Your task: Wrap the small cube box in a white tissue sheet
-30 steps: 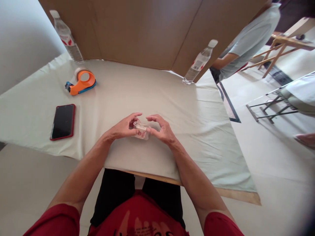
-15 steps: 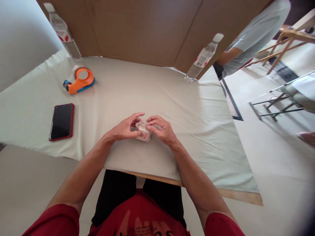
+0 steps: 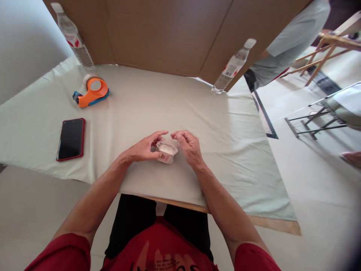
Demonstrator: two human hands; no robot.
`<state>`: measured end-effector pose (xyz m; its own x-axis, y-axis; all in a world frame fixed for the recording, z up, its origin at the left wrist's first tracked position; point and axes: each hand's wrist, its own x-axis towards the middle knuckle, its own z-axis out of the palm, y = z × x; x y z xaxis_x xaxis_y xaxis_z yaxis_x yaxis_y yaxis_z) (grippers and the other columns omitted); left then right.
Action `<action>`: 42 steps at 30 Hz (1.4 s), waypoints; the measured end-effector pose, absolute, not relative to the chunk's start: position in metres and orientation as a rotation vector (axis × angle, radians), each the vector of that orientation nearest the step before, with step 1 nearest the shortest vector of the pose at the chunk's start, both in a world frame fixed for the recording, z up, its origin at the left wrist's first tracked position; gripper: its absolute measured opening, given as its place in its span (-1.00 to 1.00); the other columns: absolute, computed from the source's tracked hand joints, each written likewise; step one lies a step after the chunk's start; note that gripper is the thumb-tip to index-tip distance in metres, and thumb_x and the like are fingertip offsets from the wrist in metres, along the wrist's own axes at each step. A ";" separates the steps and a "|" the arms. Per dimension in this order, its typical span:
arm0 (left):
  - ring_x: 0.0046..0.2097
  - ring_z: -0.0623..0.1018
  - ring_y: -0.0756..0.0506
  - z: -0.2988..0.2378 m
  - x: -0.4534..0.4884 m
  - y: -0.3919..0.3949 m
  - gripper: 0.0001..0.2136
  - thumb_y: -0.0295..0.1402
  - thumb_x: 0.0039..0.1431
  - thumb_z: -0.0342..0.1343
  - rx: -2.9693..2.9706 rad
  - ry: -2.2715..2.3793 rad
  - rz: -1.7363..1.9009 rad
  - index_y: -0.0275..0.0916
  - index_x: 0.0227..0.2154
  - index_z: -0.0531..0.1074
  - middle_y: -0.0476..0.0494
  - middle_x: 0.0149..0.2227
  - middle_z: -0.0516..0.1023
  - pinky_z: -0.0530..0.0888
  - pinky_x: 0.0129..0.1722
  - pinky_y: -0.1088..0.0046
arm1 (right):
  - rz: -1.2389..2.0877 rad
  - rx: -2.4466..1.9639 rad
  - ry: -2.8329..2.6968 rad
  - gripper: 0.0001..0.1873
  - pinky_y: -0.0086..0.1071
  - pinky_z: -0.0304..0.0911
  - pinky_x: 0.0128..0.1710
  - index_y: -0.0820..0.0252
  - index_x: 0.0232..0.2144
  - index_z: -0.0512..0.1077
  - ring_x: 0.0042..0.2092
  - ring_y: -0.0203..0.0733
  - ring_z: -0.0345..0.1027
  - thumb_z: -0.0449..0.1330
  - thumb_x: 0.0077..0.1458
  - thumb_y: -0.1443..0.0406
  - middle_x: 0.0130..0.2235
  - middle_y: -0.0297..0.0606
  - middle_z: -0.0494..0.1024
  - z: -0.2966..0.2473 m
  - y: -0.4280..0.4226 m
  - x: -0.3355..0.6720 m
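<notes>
A small white packet with red print (image 3: 167, 151) rests on the pale cloth of the table (image 3: 141, 113), between my two hands. My left hand (image 3: 143, 147) curls round its left side, thumb and fingers closed on it. My right hand (image 3: 188, 146) sits at its right side, fingers bent and pinching the packet's top edge. Both forearms reach in from the near table edge.
A phone in a red case (image 3: 71, 139) lies at the left. An orange tape dispenser (image 3: 92, 92) sits behind it. Two water bottles (image 3: 73, 37) (image 3: 231, 67) stand against a brown cardboard screen (image 3: 169, 34). A person in a grey shirt (image 3: 284, 45) sits at the right.
My right hand's fingers have shifted from the packet's front to its top right edge. The packet has tilted and opened out slightly. The left hand has stayed put.
</notes>
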<state>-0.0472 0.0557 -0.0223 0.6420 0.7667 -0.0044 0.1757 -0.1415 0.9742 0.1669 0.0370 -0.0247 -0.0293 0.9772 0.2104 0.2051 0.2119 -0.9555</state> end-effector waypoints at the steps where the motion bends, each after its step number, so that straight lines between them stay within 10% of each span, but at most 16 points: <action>1: -0.03 0.48 -0.12 -0.022 -0.047 0.056 -0.19 -0.34 -0.02 0.28 1.660 0.789 0.614 -0.18 0.33 0.16 -0.17 -0.05 0.45 0.42 0.08 0.26 | 0.977 -1.194 -1.419 -0.65 -0.22 0.32 0.00 0.13 -0.34 0.49 -0.13 -0.15 0.45 0.15 0.22 0.00 -0.23 -0.23 0.60 -0.024 0.038 0.169; 8: -0.03 0.49 -0.12 -0.022 -0.046 0.055 -0.19 -0.37 -0.03 0.25 1.592 0.816 0.614 -0.18 0.33 0.13 -0.16 -0.04 0.43 0.44 0.03 0.28 | 1.320 -1.123 -1.467 -0.52 -0.22 0.34 -0.02 0.14 -0.12 0.49 -0.07 -0.13 0.46 0.40 -0.07 0.05 -0.08 -0.19 0.60 -0.023 0.042 0.183; 19: -0.16 0.46 -0.09 -0.020 -0.045 0.053 -0.22 -0.35 -0.01 0.19 1.796 0.931 0.577 -0.23 0.33 0.16 -0.17 -0.07 0.49 0.43 -0.09 0.30 | 1.186 -1.238 -1.406 -0.72 -0.39 0.17 -0.41 0.16 -0.46 0.48 -0.45 -0.30 0.22 0.26 0.06 0.07 -0.50 -0.39 0.43 -0.028 0.038 0.163; 35: 0.22 0.38 -0.28 -0.027 -0.042 0.052 -0.05 -0.18 -0.05 0.32 1.666 0.823 0.666 -0.15 0.39 -0.01 -0.36 0.26 0.28 0.28 0.25 0.09 | 1.146 -1.243 -1.113 -0.66 -0.37 0.19 -0.38 0.12 -0.48 0.39 -0.42 -0.30 0.16 0.29 -0.03 0.00 -0.48 -0.40 0.37 -0.031 0.049 0.165; 42: -0.03 0.50 -0.16 -0.025 -0.042 0.054 -0.51 -0.11 0.05 0.27 1.620 0.770 0.672 -0.21 0.01 0.38 -0.21 -0.01 0.48 0.43 -0.03 0.30 | 1.189 -1.282 -1.039 -0.60 -0.35 0.19 -0.42 0.09 -0.45 0.37 -0.43 -0.26 0.22 0.30 -0.05 -0.08 -0.49 -0.40 0.36 -0.048 0.062 0.172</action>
